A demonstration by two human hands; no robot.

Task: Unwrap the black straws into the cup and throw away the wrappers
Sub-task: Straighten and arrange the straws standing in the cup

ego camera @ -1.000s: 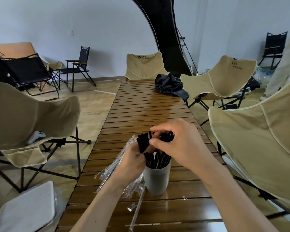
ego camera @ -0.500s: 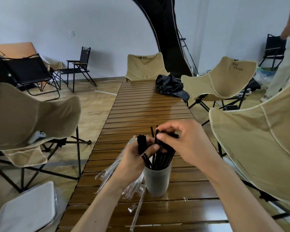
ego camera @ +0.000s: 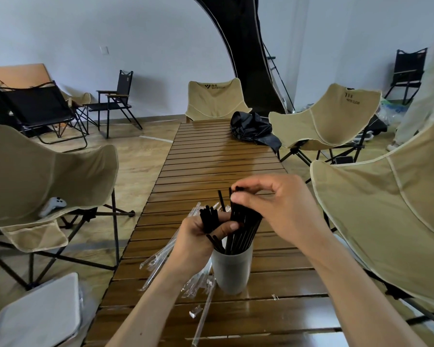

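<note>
Clear wrappers point(ego camera: 161, 265) scattered on the slatted wooden table point(ego camera: 226, 159), right beside the white cup point(ego camera: 232, 269). Left hand point(ego camera: 198, 242) curled round a small bunch of black straws point(ego camera: 209, 220), thumb pressed across them, plus a few wrappers underneath. Right hand point(ego camera: 276, 209) above the cup, thumb and forefinger nearly closed, pinching the tops of the straws in the cup point(ego camera: 243, 226). Compared with half a second back: right hand slightly higher, straws more upright. Black bag point(ego camera: 252, 128) at the far end.

left hand point(ego camera: 198, 240): bare, no sleeve | right hand point(ego camera: 278, 211): bare, no sleeve, no rings
</note>
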